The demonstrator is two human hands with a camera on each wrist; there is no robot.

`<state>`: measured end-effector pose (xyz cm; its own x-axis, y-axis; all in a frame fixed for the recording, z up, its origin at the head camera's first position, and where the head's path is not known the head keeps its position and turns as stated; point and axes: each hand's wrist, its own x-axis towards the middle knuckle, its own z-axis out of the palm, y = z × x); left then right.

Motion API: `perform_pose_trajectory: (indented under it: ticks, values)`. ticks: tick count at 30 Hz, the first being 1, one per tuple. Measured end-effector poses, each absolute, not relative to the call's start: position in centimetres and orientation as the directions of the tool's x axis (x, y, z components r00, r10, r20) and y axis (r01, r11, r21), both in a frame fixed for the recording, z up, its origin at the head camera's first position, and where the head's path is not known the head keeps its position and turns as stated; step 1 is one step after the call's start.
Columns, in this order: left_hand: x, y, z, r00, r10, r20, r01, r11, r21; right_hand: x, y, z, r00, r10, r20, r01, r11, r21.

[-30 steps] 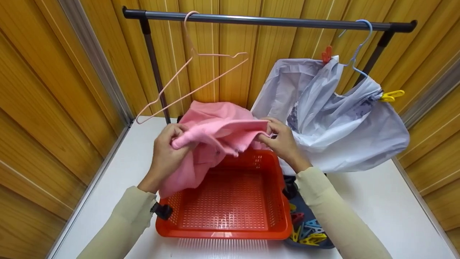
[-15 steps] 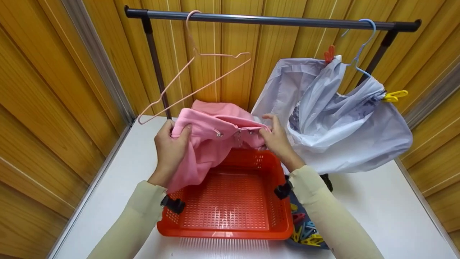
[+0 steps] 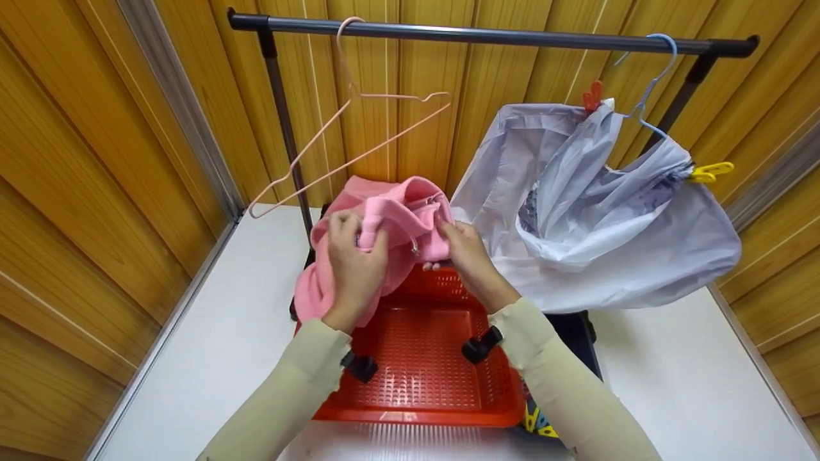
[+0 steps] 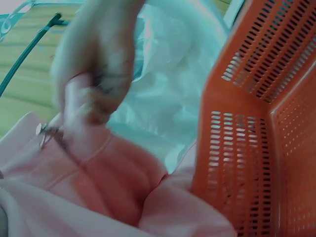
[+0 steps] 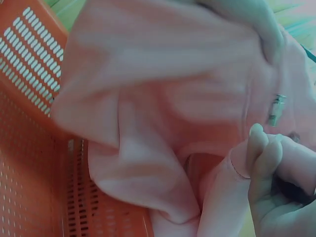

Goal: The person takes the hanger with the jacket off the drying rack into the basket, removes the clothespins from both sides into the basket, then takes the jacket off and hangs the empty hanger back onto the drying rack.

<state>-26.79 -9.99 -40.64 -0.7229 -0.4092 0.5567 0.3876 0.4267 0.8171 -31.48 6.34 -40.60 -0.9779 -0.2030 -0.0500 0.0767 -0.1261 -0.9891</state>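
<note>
Pink pants (image 3: 400,218) are bunched between my hands over the back left part of the red basket (image 3: 416,416). My left hand (image 3: 357,269) pinches a fold of the waistband, thumb on the near side. On the other side, my right hand (image 3: 471,256) grips the waistband edge, some fingertips showing beneath the cloth. Small metal fittings show on the front of the pants (image 5: 148,64) in the right wrist view. Lower folds of the cloth drape over the basket's left rim.
A pink hanger (image 3: 352,96) hangs from the dark rail (image 3: 500,35) above. At right, a white garment (image 3: 576,256) is fixed to a blue hanger (image 3: 647,96) with a red clothespin (image 3: 592,96) and a yellow clothespin (image 3: 711,171). More clothespins (image 3: 538,419) lie beside the basket.
The waistband, spread wide half a second ago, is now folded up as my hands come closer together. My left hand has moved right and the right hand slightly left.
</note>
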Motion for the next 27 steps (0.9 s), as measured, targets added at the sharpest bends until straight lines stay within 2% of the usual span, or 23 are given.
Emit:
perform_pose_trajectory:
  ticks: [7,13,19,24,27]
  values:
    - [-27.4,-7.5,-41.5,-0.668,-0.292,0.685,0.499,0.507,0.703,-30.7,5.9,-40.1,-0.967,-0.244,-0.069,0.116,-0.183,-0.976]
    - [-27.0,-6.4,-42.2,-0.698,-0.118,0.706,0.545,0.552,0.631,-30.1,6.1,-39.7,-0.963,-0.269,-0.024,0.081,-0.203,-0.976]
    - [-26.3,-6.7,-42.8,-0.72,0.046,0.692,0.603,0.535,0.592,-30.1,6.4,-39.9,-0.968,-0.251,0.005,0.029,-0.131,-0.991]
    - [-26.3,-7.8,-42.6,-0.737,0.089,0.67,0.635,0.431,0.641,-30.5,6.7,-40.1,-0.99,-0.139,0.01,0.004,-0.1,-0.995]
    - [-26.6,-8.5,-42.4,-0.744,0.074,0.664,0.606,0.491,0.625,-30.7,6.8,-40.2,-0.992,-0.117,0.038,-0.029,-0.085,-0.996]
